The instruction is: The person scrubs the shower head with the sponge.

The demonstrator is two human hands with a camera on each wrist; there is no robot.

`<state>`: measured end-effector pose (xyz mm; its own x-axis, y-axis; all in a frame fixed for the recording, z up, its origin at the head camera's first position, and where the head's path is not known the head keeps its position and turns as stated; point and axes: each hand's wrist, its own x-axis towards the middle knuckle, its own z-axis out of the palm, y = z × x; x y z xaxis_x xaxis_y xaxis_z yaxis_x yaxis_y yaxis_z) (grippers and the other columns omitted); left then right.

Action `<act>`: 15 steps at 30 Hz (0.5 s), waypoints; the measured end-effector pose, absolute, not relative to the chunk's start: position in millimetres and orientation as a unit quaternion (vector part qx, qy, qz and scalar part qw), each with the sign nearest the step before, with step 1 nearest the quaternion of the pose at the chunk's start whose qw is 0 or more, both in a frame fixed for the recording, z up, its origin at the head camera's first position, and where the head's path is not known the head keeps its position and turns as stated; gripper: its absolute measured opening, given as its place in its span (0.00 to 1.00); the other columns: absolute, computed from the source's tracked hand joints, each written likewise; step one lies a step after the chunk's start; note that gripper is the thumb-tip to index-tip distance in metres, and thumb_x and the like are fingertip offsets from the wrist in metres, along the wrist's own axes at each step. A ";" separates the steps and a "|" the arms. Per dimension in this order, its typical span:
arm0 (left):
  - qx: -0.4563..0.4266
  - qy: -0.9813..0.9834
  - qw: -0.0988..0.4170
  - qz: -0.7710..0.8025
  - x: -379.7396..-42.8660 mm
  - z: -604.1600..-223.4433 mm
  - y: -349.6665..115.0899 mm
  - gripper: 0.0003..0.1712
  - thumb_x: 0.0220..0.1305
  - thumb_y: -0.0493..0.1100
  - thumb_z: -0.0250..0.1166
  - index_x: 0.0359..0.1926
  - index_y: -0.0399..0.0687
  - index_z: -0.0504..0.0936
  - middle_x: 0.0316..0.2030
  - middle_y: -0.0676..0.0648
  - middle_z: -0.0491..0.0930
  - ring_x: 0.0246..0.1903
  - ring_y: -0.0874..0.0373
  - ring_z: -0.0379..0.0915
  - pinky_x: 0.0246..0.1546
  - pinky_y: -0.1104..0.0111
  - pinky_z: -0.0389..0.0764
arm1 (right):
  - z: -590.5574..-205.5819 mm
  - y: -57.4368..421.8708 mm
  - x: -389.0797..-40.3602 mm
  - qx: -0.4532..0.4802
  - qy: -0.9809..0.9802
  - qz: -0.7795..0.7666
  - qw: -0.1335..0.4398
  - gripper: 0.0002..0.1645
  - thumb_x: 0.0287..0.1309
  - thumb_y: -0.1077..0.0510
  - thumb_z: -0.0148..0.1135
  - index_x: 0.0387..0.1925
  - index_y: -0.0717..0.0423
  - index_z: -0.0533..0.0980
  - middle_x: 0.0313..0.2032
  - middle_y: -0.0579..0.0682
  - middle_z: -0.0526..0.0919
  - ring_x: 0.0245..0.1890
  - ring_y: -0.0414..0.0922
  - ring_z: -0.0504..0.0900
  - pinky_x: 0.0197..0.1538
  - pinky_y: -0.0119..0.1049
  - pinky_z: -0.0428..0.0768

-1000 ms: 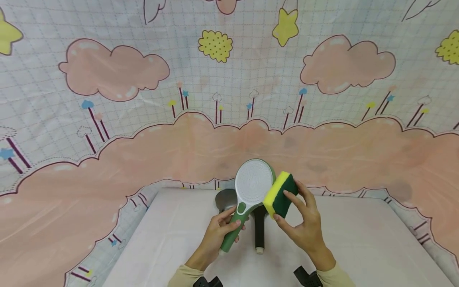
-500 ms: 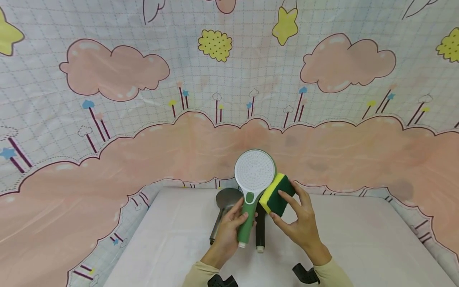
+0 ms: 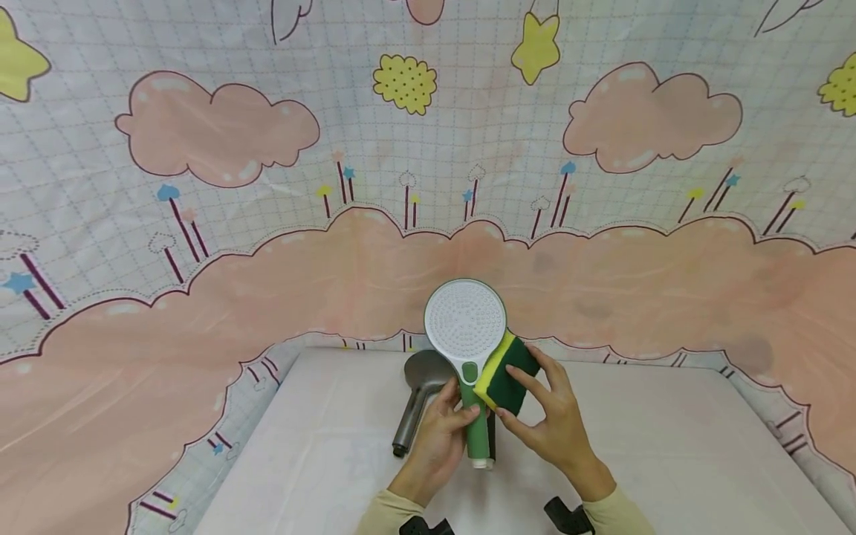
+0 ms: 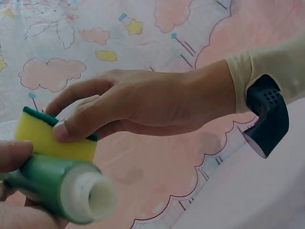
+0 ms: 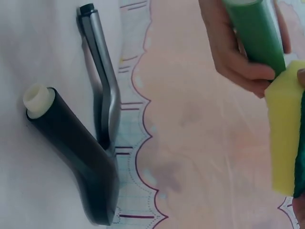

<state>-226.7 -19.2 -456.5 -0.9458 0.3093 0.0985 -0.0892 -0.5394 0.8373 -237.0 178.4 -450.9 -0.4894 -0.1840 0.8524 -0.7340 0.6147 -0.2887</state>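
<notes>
- Compared with a second ago, the green-and-white shower head (image 3: 464, 319) stands more upright, and the sponge (image 3: 504, 383) sits further left, against its neck.
- Left hand (image 3: 438, 438): fingers curled round the green handle (image 3: 478, 431), the natural place to hold it. Right hand (image 3: 558, 423): parted about as wide as the sponge, which it pinches between thumb and fingers.
- Held up over the white table (image 3: 314, 431), the shower head looks like light, stiff plastic, probably slippery if wet; the sponge should be soft and give under a firm pinch (its green face looks rougher than the yellow).
- On the table, a grey shower head (image 3: 420, 394) lies left of a black shower head (image 5: 78, 152); the green handle and left hand hide most of the black one in the head view.
- Furthest off, the patterned backdrop (image 3: 669, 297) is cut off by the picture's edges.
</notes>
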 end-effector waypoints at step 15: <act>0.161 0.454 0.124 0.868 -229.4 -457.1 -21.5 0.40 0.74 0.39 0.53 0.78 0.48 0.41 0.75 0.38 0.52 0.72 0.54 0.56 0.69 0.67 0.65 | -450.7 175.1 -233.3 0.279 -0.799 0.320 0.425 0.35 0.58 0.30 0.59 0.56 0.48 0.80 0.65 0.66 0.70 0.65 0.56 0.67 0.69 0.20 0.55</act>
<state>-229.4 -21.5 -457.1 -0.9175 0.3615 0.1660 -0.0701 -0.5577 0.8271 -233.3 175.1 -450.7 -0.4831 -0.1743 0.8581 -0.7182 0.6395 -0.2744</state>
